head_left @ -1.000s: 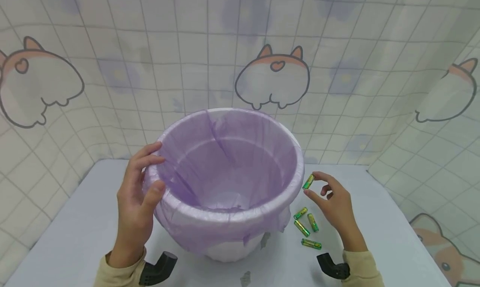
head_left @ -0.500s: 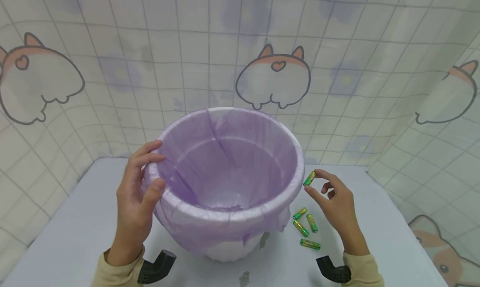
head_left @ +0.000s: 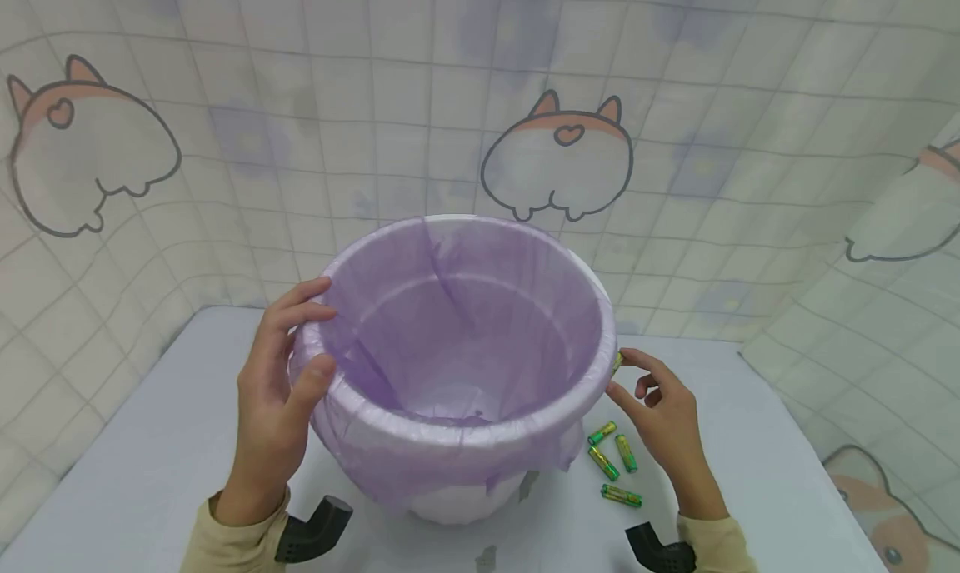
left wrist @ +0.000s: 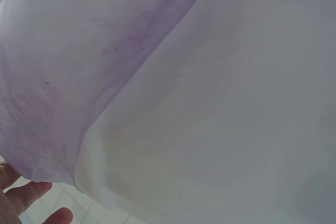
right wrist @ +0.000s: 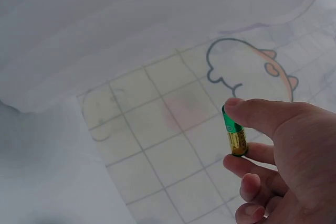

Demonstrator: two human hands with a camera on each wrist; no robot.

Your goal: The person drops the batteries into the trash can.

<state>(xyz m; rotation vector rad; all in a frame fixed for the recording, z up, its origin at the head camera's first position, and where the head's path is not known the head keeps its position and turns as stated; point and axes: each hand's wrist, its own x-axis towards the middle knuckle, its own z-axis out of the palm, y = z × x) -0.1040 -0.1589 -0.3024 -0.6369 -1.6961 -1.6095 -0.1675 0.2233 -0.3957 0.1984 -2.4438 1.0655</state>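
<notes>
A white trash can point(head_left: 457, 504) stands in the middle of the table, lined with a thin purple garbage bag point(head_left: 420, 460) folded over its rim. My left hand point(head_left: 266, 406) holds the rim at the left, with fingertips over the edge and the thumb towards the front. Beside the right rim, my right hand point(head_left: 671, 423) pinches a green and gold battery point(right wrist: 234, 132) between thumb and fingers. The rim partly hides this battery in the head view. Several similar batteries point(head_left: 622, 495) lie on the table below that hand. Inside, the bag shows only its purple lining.
The white table point(head_left: 750, 473) has grey patches point(head_left: 486, 558) near its front. A checked curtain point(head_left: 390, 140) with cartoon corgi prints rises behind and along both sides. Each wrist carries a black camera mount point(head_left: 315, 530).
My right hand has moved slightly down and left, bringing the battery partly behind the rim. My left hand keeps its place on the rim. The head view has shifted a little.
</notes>
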